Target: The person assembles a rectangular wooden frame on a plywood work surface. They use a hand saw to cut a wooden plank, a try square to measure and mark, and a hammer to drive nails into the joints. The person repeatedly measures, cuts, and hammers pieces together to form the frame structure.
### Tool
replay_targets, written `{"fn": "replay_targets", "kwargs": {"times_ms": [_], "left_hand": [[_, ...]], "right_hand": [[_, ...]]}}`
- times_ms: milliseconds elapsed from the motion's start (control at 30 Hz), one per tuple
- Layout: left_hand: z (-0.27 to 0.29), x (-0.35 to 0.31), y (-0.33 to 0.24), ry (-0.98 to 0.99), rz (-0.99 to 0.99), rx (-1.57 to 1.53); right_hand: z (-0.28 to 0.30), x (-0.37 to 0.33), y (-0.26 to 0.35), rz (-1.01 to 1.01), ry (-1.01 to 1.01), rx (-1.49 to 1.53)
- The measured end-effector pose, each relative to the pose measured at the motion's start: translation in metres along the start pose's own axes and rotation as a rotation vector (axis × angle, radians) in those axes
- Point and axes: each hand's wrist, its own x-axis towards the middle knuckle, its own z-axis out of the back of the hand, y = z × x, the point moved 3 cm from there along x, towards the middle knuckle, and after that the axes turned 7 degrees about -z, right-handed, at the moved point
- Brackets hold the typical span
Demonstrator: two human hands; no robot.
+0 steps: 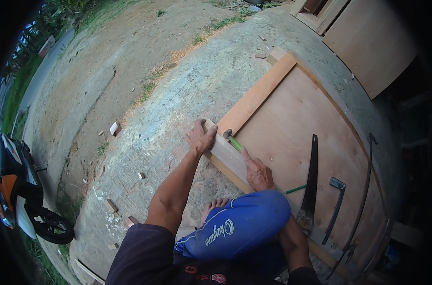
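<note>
A large plywood panel (292, 128) edged with wooden strips lies in front of me on the concrete. My left hand (200, 137) grips the near-left corner, thumb and fingers around the end of a pale wooden strip (231, 156). An orange-brown strip (258, 92) runs from that corner along the panel's far-left edge. Closed around a hammer's green handle is my right hand (259, 174). The hammer's metal head (228, 133) is at the corner, just right of my left thumb; whether it touches the wood I cannot tell.
A handsaw (312, 180), a metal square (337, 202), a long bar clamp (366, 187) and a thin green rod (295, 189) lie on the panel to the right. Wood offcuts (110, 205) dot the concrete. A motorcycle (28, 199) stands left; another board (368, 45) is far right.
</note>
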Motion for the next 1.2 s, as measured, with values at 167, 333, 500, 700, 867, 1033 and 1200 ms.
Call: {"fn": "replay_targets", "kwargs": {"times_ms": [167,333,500,700,867,1033,1200], "left_hand": [[-0.003,-0.002,-0.004,0.014,-0.012,-0.016],[-0.001,-0.002,-0.003,0.022,-0.005,-0.036],[0.000,-0.010,0.004,-0.061,-0.123,-0.013],[-0.001,-0.016,-0.003,-0.084,-0.021,-0.036],[-0.013,-0.015,-0.008,-0.156,-0.026,-0.082],[-0.015,-0.018,-0.006,-0.170,-0.008,-0.121],[-0.014,-0.015,0.002,-0.187,-0.017,-0.124]], "right_hand": [[-0.002,-0.004,-0.008,-0.031,-0.004,-0.026],[-0.002,-0.008,-0.005,-0.041,-0.006,0.018],[-0.002,-0.007,0.000,-0.049,-0.024,0.024],[0.003,-0.005,0.004,-0.039,0.010,0.112],[0.027,0.014,0.007,0.067,-0.053,0.088],[0.002,-0.018,-0.011,-0.476,0.141,1.031],[-0.042,-0.012,0.017,-0.755,0.018,1.561]]}}
